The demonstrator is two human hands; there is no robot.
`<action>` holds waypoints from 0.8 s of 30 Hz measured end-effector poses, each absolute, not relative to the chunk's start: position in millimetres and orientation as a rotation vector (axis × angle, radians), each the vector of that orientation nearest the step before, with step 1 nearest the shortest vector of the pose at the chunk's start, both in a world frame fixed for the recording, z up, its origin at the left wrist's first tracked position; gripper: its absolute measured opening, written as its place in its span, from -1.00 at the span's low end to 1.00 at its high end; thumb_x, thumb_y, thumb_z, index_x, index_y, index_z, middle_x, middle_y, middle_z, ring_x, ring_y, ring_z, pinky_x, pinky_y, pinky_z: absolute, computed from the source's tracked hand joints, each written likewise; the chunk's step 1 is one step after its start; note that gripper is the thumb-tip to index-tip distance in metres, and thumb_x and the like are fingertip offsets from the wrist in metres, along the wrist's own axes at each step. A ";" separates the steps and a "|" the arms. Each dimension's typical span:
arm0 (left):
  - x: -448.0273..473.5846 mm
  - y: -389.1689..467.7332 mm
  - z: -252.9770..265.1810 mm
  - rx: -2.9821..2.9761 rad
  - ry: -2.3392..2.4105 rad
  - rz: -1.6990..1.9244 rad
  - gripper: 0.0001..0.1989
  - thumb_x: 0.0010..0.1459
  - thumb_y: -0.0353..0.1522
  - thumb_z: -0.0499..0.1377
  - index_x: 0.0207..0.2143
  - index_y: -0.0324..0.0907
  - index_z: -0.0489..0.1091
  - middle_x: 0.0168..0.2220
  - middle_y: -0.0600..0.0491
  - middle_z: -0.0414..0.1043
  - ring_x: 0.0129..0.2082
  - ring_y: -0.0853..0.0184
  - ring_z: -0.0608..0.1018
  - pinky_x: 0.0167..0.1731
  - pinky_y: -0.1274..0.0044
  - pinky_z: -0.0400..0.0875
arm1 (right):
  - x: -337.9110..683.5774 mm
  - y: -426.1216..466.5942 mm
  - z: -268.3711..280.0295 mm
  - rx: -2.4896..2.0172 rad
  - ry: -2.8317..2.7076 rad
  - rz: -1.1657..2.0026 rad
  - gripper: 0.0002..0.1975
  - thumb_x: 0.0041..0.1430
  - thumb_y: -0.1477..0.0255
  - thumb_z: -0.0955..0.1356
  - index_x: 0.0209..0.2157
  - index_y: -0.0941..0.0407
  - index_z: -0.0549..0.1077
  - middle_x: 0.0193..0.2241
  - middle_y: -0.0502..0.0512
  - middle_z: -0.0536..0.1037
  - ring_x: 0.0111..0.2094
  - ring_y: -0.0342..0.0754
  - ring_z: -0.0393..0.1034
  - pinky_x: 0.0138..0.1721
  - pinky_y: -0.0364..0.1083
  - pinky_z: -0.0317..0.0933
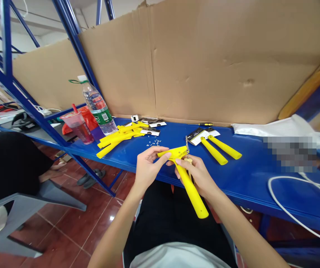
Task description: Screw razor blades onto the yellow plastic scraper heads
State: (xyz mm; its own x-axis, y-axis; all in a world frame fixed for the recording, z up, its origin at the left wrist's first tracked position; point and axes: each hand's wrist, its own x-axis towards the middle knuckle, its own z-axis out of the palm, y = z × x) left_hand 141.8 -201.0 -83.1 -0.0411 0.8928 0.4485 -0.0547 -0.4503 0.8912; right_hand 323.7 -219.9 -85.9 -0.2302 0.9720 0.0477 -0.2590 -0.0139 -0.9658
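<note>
A yellow T-shaped scraper (190, 190) is between my two hands, above my lap at the table's front edge. My left hand (150, 163) pinches the left end of its crosspiece, thumb on top. My right hand (199, 173) closes around the neck, where the long handle slants down toward me. A thin tool with a spiral metal shaft (187, 143), like a drill bit, also stands up from my right hand; my fingers hide much of its grip. Small loose screws (156, 142) lie on the table just beyond my left hand.
On the blue table (173, 130) lie piled yellow scrapers (115, 139), two more scrapers (218, 149) with black-and-white cards, and a screwdriver (206, 124). A water bottle (100, 111) and red drink cup (79, 126) stand left. A white cable (277, 208) loops right. Another person sits left.
</note>
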 end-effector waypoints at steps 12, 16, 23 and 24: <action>129.9 -200.8 -78.3 1.793 0.852 1.519 -0.91 0.26 -0.29 0.51 -0.18 -0.04 0.80 -0.08 -0.12 0.72 -0.03 0.12 0.71 0.06 0.32 0.63 | 320.4 -219.5 -86.2 -0.915 -1.187 1.411 -0.49 0.14 -0.07 0.61 -0.32 0.13 0.65 -0.55 0.07 0.61 -0.65 -0.11 0.35 -0.64 -0.13 0.20; 128.5 -199.1 -79.3 1.799 0.833 1.497 -0.82 0.28 -0.28 0.50 -0.07 -0.04 0.79 -0.02 -0.14 0.71 0.03 0.09 0.71 0.08 0.31 0.64 | 320.8 -218.5 -89.0 -0.908 -1.193 1.415 -0.51 0.15 -0.05 0.61 -0.28 0.13 0.67 -0.60 0.04 0.57 -0.65 -0.10 0.35 -0.64 -0.13 0.20; 119.9 -200.3 -75.1 1.911 0.825 1.361 -0.76 0.34 -0.26 0.45 0.03 -0.02 0.78 0.02 -0.15 0.73 0.04 0.07 0.71 0.11 0.30 0.60 | 323.7 -215.1 -99.5 -0.836 -1.258 1.403 -0.52 0.27 -0.03 0.57 -0.28 0.15 0.71 -0.37 0.16 0.73 -0.61 -0.15 0.43 -0.58 -0.15 0.28; 119.0 -200.8 -74.1 1.935 0.821 1.358 -0.76 0.34 -0.26 0.45 0.03 -0.02 0.77 0.02 -0.15 0.73 0.04 0.07 0.71 0.11 0.30 0.60 | 323.8 -214.9 -99.7 -0.827 -1.262 1.404 -0.53 0.28 -0.02 0.57 -0.27 0.15 0.71 -0.36 0.16 0.74 -0.61 -0.15 0.44 -0.57 -0.16 0.28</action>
State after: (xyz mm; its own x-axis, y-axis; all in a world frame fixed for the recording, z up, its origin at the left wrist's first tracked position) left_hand 119.0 -200.8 -74.1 0.2753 0.7812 0.5603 0.1335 -0.6083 0.7824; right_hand 323.8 -214.9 -99.7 -0.2340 0.9623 0.1384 -0.2397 0.0808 -0.9675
